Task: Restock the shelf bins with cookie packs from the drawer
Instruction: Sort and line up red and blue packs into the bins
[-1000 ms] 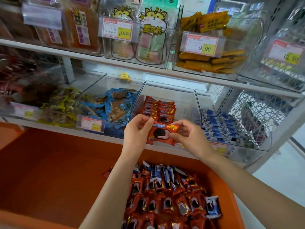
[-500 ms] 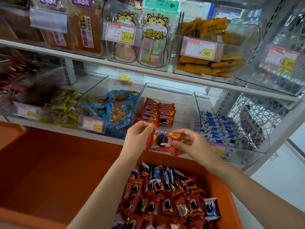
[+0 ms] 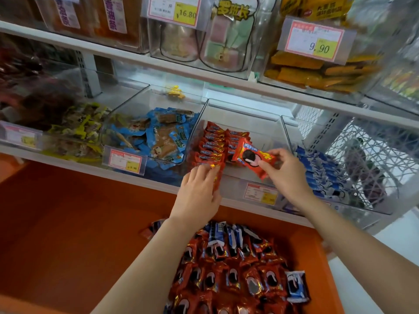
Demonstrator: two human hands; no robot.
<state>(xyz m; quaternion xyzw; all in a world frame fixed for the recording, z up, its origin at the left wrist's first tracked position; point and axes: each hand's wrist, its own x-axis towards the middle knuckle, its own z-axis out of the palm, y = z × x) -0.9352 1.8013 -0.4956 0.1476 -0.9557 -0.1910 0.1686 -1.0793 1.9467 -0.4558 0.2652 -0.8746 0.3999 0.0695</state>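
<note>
Mid-frame, white shelf (image 3: 158,182) holds clear bins (image 3: 136,105), orange drawer (image 3: 68,234) below. My right hand (image 3: 288,177) pinches the red cookie pack (image 3: 249,156) over the centre bin (image 3: 244,109), long axis running upper-left to lower-right; left hand (image 3: 197,196) rests on stacked packs (image 3: 210,146), grip unclear.

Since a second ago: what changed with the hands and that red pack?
The left hand let go of the red cookie pack and moved forward; its fingers rest against the front of the row of red packs in the clear bin. The right hand alone pinches the pack and has carried it up over that bin, tilted. Stock in the drawer and the blue packs look unchanged.
</note>
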